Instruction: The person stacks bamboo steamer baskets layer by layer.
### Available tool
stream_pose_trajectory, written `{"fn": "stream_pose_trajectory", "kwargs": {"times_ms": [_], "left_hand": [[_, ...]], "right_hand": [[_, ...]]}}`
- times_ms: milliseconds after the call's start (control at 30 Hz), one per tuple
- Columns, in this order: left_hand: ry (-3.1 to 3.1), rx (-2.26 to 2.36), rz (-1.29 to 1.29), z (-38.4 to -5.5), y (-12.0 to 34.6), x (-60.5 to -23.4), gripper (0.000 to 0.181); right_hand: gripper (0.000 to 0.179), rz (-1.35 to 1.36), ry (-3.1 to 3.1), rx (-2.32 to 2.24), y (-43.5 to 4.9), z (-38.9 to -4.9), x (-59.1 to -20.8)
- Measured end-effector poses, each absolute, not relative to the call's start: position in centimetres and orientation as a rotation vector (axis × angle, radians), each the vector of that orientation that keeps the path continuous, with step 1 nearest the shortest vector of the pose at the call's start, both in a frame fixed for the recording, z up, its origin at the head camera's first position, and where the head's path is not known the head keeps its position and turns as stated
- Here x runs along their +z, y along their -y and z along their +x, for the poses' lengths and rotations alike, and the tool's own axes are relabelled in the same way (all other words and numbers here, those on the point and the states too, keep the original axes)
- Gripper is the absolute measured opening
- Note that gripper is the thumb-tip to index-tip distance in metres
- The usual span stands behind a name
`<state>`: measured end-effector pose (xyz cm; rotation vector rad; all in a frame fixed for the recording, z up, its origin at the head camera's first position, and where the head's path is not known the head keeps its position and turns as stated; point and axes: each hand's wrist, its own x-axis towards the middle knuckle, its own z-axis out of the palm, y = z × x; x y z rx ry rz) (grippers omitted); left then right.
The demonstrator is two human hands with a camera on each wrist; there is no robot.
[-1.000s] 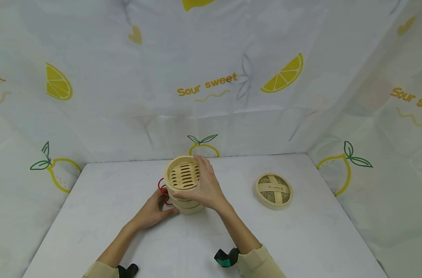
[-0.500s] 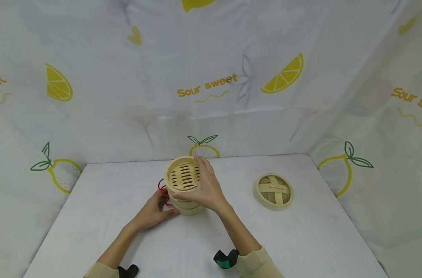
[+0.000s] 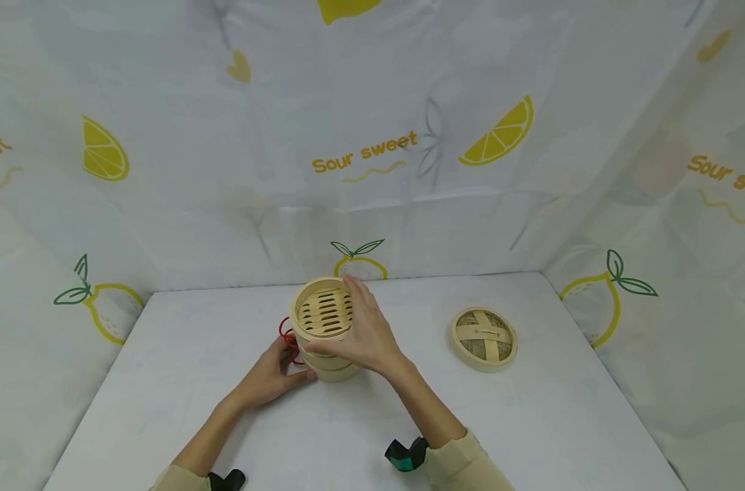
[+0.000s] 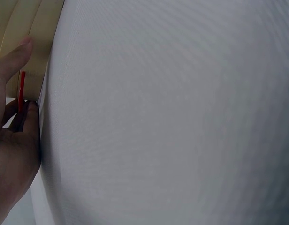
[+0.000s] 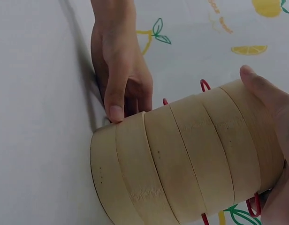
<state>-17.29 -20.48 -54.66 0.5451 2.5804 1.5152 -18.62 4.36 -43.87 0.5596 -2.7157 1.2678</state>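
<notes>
A stack of small bamboo steamer baskets stands on the white table, slotted floor of the top basket facing up. My right hand grips the top basket from the right, thumb at the front, fingers on the far rim. Low on the left, my left hand holds the bottom basket; its thumb lies against the front wall and its fingers are partly hidden behind. Red cord loops stick out beside those fingers. In the right wrist view the tiers sit stacked together, with red loops on both sides.
A round bamboo lid with crossed strips lies on the white table to the right of the stack. Behind the table hangs a white curtain printed with lemons, its lower edge close behind the stack.
</notes>
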Motion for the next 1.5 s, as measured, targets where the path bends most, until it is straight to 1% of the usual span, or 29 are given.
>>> {"fn": "stream_pose_trajectory", "kwargs": {"times_ms": [200,433,600,1133,1500], "left_hand": [[-2.587,1.500,0.543,-17.3,20.4,-54.8,0.086],[-2.594,1.505,0.530,-17.3,20.4,-54.9,0.085],[-2.602,1.518,0.534,-17.3,20.5,-54.9,0.085],[-2.579,1.537,0.545,-17.3,20.4,-54.8,0.084],[-2.604,1.523,0.548,-17.5,20.4,-54.9,0.081]], "right_hand": [[0.134,0.622,2.731,1.225,-5.1,-18.7,-43.9],[0.125,0.654,2.688,1.288,-6.4,-18.4,-43.9],[0.124,0.673,2.630,1.320,-7.1,-18.1,-44.0],[0.118,0.591,2.534,1.352,-10.1,-17.3,-44.5],[0.118,0.607,2.539,1.264,-12.1,-17.2,-44.5]]}}
